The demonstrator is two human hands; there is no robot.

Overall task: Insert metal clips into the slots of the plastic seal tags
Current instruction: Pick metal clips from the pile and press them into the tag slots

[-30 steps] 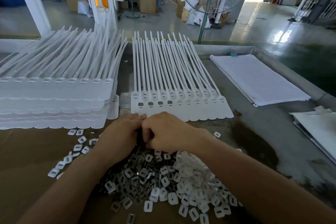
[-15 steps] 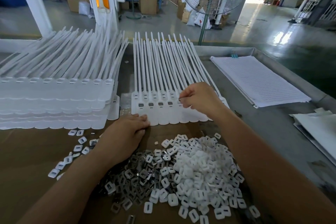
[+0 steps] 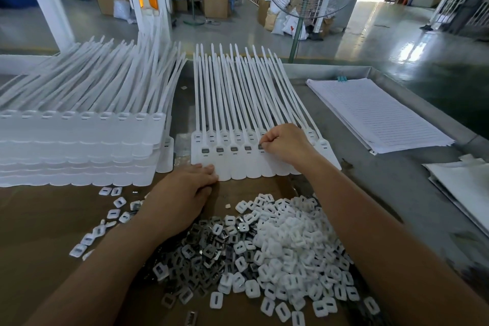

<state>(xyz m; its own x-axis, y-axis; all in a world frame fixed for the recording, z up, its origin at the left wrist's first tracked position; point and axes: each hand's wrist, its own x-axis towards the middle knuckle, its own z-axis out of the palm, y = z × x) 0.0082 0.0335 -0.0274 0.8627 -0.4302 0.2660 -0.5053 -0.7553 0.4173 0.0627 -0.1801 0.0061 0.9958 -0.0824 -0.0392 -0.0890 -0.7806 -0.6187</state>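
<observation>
A row of white plastic seal tags (image 3: 238, 164) lies side by side in the middle of the bench, straps pointing away. Several slots at its left hold dark metal clips (image 3: 205, 151). My right hand (image 3: 287, 144) has curled fingers and pinches a metal clip (image 3: 261, 146) at the slot of the fifth tag. My left hand (image 3: 185, 190) lies flat with its fingertips touching the lower left edge of the row. In front of me is a heap of dark metal clips (image 3: 203, 251) mixed with white plastic caps (image 3: 288, 246).
A tall stack of white seal tags (image 3: 79, 145) stands at the left. Lined paper sheets (image 3: 375, 114) lie at the right, with more white sheets (image 3: 465, 182) at the far right edge. Loose caps (image 3: 113, 213) are scattered left of my forearm. A standing fan (image 3: 301, 16) rises behind the bench.
My right hand has left the heap, carried a clip up to the tag row and lowered it onto a slot. My left hand has slid forward to the row's edge.
</observation>
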